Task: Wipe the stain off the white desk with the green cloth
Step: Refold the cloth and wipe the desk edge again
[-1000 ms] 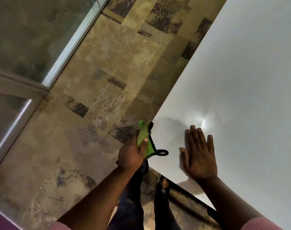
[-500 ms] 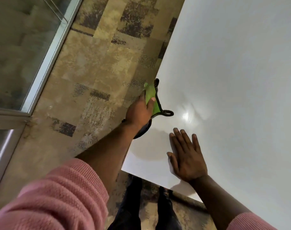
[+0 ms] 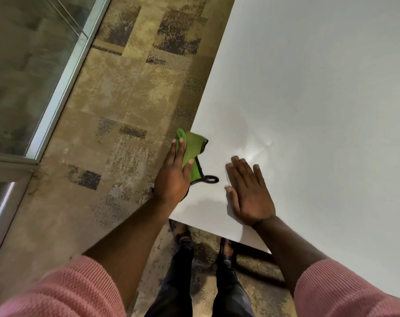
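The white desk (image 3: 308, 99) fills the right side of the head view. My left hand (image 3: 175, 177) presses the green cloth (image 3: 193, 147) flat against the desk's left edge, near the front corner. The cloth has a black trim and a black loop lying on the desk. Part of the cloth hangs over the edge. My right hand (image 3: 249, 193) rests flat on the desk, fingers spread, just right of the cloth and holding nothing. A shiny patch of light reflection (image 3: 256, 147) lies beyond my right fingertips. No stain is visible.
Patterned brown carpet (image 3: 130, 92) covers the floor left of the desk. A glass partition with a metal frame (image 3: 64, 78) runs along the far left. My legs and shoes (image 3: 183, 236) stand by the desk's front corner, next to a dark desk support (image 3: 256, 250).
My left hand has opened flatter over the cloth and slid it back toward me along the desk's left edge. My right hand stays flat on the desk.
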